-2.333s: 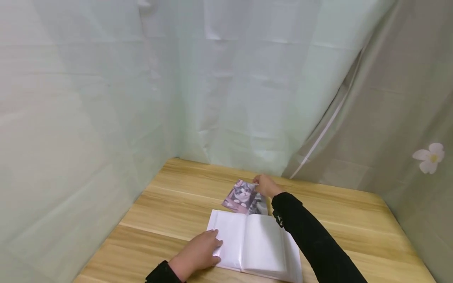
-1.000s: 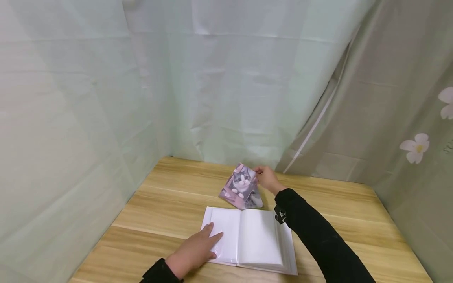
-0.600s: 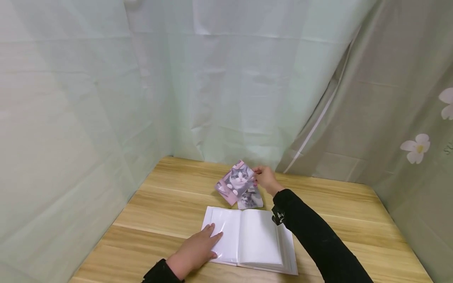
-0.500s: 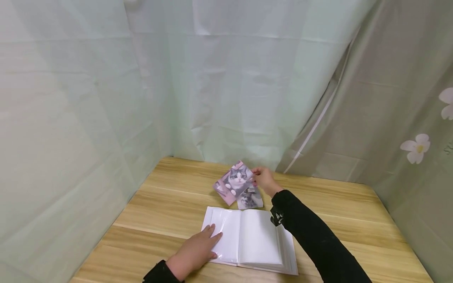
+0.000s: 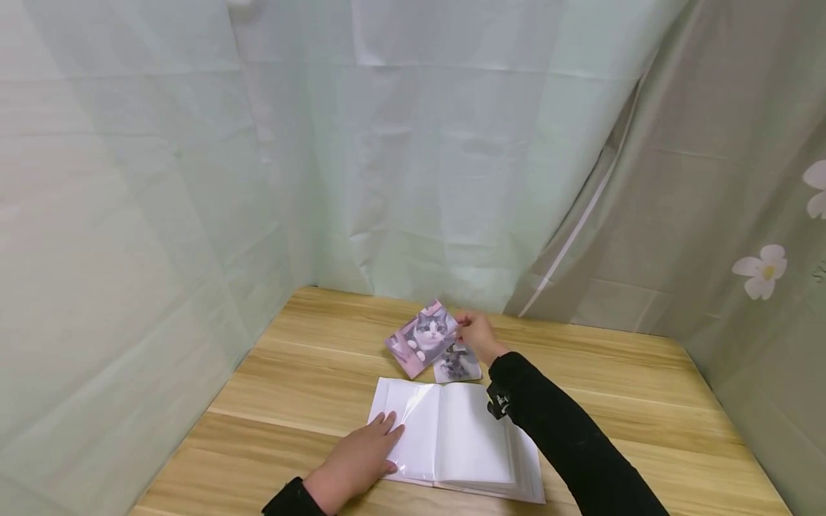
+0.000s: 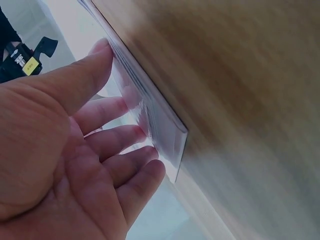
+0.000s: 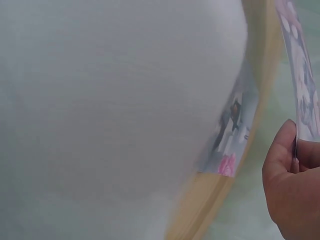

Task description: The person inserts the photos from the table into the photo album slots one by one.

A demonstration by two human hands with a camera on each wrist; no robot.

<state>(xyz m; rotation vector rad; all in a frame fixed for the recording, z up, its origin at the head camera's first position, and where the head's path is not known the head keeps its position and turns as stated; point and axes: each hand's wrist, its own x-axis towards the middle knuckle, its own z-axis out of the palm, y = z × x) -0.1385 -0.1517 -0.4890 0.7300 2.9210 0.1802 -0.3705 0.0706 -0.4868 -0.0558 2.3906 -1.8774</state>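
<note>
A photo album lies spread on the table, its white pages behind glossy clear sleeves. My left hand rests on the album's left page with fingers extended; in the left wrist view the fingertips touch the sleeve near the page edge. Beyond the album, my right hand pinches the right corner of a pink-and-grey cat photo between thumb and fingers. The right wrist view shows this photo raised in the pinch. A second cat photo lies on the table, partly beneath the first in the head view.
The wooden table reaches back to a pale curtain and a taupe curtain with white flowers at the right. A black wrist device sits on the right sleeve, over the album's far right corner.
The right hand has picked up the upper cat photo and shifted it left, turning it, so more of the photo beneath shows. It has lowered a little lately. The left hand stays on the album.
</note>
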